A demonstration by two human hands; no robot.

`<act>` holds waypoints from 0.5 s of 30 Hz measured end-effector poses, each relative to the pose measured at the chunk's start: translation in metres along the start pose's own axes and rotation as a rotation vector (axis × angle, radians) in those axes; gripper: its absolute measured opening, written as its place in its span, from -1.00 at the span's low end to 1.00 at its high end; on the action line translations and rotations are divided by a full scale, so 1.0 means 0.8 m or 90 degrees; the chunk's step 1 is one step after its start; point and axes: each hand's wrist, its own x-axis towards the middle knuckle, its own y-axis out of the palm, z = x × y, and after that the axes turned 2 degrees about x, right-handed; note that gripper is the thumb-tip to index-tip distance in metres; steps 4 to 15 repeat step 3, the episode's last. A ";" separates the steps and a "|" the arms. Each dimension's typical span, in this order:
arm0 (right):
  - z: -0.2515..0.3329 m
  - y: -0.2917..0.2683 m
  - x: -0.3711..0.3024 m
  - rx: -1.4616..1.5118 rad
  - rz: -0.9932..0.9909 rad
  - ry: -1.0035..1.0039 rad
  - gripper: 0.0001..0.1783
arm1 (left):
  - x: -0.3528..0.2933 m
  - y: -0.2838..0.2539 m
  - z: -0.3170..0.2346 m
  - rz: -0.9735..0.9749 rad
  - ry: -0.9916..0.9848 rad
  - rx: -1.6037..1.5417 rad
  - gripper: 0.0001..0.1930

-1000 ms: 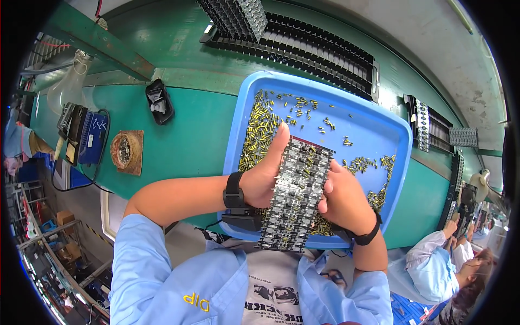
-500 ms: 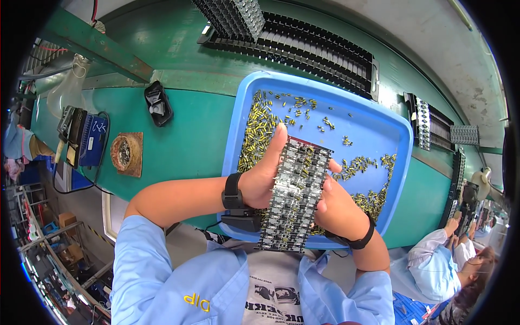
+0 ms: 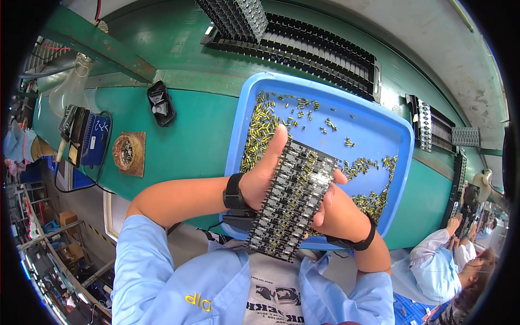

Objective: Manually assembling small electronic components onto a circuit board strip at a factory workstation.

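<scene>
A long panel of small circuit boards (image 3: 295, 197), dark with silvery spots and yellow bits among them, is held tilted between my two hands over the near part of the tray. My left hand (image 3: 260, 181) grips its left edge with the thumb pointing up; the other fingers are hidden behind it. On the right edge, my right hand (image 3: 338, 208) has its fingertips curled round the panel. Beneath is a blue plastic tray (image 3: 325, 89) with many loose small yellow-and-dark cylindrical components (image 3: 259, 130), heaped thickest along the left side.
Behind the tray lies a black slotted rack (image 3: 319, 51), with another board panel (image 3: 238, 19) standing at its left end. Left on the green bench (image 3: 189, 141) are a small black container (image 3: 161, 104), a round tin (image 3: 128, 153) and a blue-black box (image 3: 93, 139). A co-worker (image 3: 433, 265) sits at right.
The circuit board panel has turned slightly: its upper end has shifted right and its lower end left. Both hands keep hold of it.
</scene>
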 end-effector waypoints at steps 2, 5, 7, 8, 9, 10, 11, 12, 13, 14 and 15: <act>-0.002 -0.006 -0.006 0.106 0.126 0.165 -0.31 | 0.001 -0.001 0.000 -0.012 0.000 -0.019 0.29; -0.003 -0.009 -0.010 0.159 0.189 0.247 -0.24 | 0.002 -0.002 0.000 -0.017 0.000 -0.029 0.29; -0.003 -0.009 -0.010 0.159 0.189 0.247 -0.24 | 0.002 -0.002 0.000 -0.017 0.000 -0.029 0.29; -0.003 -0.009 -0.010 0.159 0.189 0.247 -0.24 | 0.002 -0.002 0.000 -0.017 0.000 -0.029 0.29; -0.003 -0.009 -0.010 0.159 0.189 0.247 -0.24 | 0.002 -0.002 0.000 -0.017 0.000 -0.029 0.29; -0.003 -0.009 -0.010 0.159 0.189 0.247 -0.24 | 0.002 -0.002 0.000 -0.017 0.000 -0.029 0.29; -0.003 -0.009 -0.010 0.159 0.189 0.247 -0.24 | 0.002 -0.002 0.000 -0.017 0.000 -0.029 0.29; -0.003 -0.009 -0.010 0.159 0.189 0.247 -0.24 | 0.002 -0.002 0.000 -0.017 0.000 -0.029 0.29; -0.003 -0.009 -0.010 0.159 0.189 0.247 -0.24 | 0.002 -0.002 0.000 -0.017 0.000 -0.029 0.29; -0.003 -0.009 -0.010 0.159 0.189 0.247 -0.24 | 0.002 -0.002 0.000 -0.017 0.000 -0.029 0.29; -0.003 -0.009 -0.010 0.159 0.189 0.247 -0.24 | 0.002 -0.002 0.000 -0.017 0.000 -0.029 0.29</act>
